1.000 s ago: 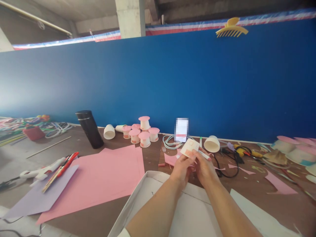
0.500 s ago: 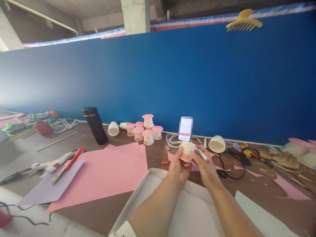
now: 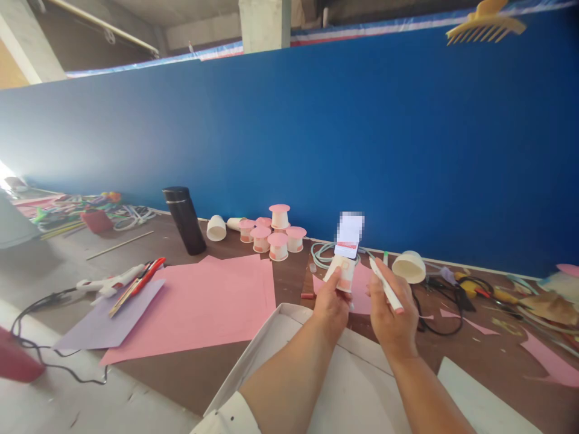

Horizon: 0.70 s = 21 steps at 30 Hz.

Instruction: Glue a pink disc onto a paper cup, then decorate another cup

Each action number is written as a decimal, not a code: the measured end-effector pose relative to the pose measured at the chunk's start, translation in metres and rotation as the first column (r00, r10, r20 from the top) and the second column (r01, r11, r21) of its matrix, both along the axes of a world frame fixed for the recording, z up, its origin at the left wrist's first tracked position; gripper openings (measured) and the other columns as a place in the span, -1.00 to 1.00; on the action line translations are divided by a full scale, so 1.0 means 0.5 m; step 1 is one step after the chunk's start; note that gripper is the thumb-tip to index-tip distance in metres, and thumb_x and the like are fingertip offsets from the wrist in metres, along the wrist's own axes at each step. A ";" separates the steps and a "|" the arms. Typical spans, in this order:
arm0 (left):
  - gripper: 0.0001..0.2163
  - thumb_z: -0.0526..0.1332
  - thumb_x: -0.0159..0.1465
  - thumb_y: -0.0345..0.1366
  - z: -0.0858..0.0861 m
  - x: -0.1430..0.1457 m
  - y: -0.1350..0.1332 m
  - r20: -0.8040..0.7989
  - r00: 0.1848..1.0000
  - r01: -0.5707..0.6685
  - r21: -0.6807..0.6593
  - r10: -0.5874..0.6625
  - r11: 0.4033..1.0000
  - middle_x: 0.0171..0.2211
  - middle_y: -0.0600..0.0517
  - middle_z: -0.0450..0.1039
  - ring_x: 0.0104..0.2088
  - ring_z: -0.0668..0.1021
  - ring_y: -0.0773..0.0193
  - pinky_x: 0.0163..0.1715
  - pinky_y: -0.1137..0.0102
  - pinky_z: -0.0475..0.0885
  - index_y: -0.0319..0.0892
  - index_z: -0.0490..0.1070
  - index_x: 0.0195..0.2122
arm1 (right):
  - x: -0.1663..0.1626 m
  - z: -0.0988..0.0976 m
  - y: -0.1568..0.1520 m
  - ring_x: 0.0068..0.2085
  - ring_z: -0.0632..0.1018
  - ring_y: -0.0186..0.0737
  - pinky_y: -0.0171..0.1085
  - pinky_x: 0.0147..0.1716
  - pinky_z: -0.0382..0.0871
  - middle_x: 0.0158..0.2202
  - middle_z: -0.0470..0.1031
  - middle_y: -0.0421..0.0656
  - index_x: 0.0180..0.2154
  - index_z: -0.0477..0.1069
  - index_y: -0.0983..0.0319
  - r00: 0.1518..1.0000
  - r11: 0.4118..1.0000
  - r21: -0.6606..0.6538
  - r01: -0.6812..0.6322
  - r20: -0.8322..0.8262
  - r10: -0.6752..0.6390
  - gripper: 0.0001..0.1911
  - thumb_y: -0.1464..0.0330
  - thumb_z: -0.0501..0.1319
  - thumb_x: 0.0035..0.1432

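My left hand [image 3: 332, 301] is closed around a small paper cup [image 3: 342, 272] with orange-pink marks on its side. My right hand [image 3: 395, 313] grips a white marker pen [image 3: 386, 284] with a red end; the pen is apart from the cup. Just behind the cup stands a phone [image 3: 349, 234] with a lit, blurred screen. Under and beside the hands lies pink paper [image 3: 363, 292]. Below my forearms is a shallow white box lid [image 3: 289, 313]. Several paper cups with pink disc tops [image 3: 278, 246] are grouped to the left of the phone, one stacked above the others.
A black flask [image 3: 184, 222] stands at the left back. Pink sheets [image 3: 217, 301] lie left, with a red utility knife [image 3: 138, 286] and a white glue gun [image 3: 108, 283] on purple paper. A white cup [image 3: 409, 267] rests on its side at right, near black cables [image 3: 452, 295].
My right hand has moved away from the cup to the right, the pen now held upright-slanted in it. The cup has tilted in my left hand. The view has shifted slightly.
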State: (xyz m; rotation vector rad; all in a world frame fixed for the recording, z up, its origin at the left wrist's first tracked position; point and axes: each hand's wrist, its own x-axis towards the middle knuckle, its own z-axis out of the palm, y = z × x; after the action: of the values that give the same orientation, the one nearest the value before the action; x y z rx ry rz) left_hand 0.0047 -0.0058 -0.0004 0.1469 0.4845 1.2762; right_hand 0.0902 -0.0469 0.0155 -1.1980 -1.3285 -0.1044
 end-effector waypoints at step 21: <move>-0.61 0.43 -0.07 -0.20 -0.007 0.009 0.002 -0.099 0.995 -0.011 0.040 0.015 0.999 -0.39 0.03 0.45 -0.49 0.40 0.48 -0.57 0.57 0.17 -0.24 0.49 -0.23 | -0.005 0.016 -0.001 -0.18 0.54 -0.16 -0.20 -0.14 0.39 -0.26 0.56 -0.09 -0.26 0.48 0.23 0.986 0.996 0.014 0.089 0.138 -0.090 -0.83 0.30 0.19 0.14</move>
State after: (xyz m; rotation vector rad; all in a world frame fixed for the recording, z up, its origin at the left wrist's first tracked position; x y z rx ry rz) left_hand 0.0091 -0.0049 -0.0039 0.2417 0.5467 1.2961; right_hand 0.0878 -0.0472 0.0237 -1.2628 -1.3931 -0.2614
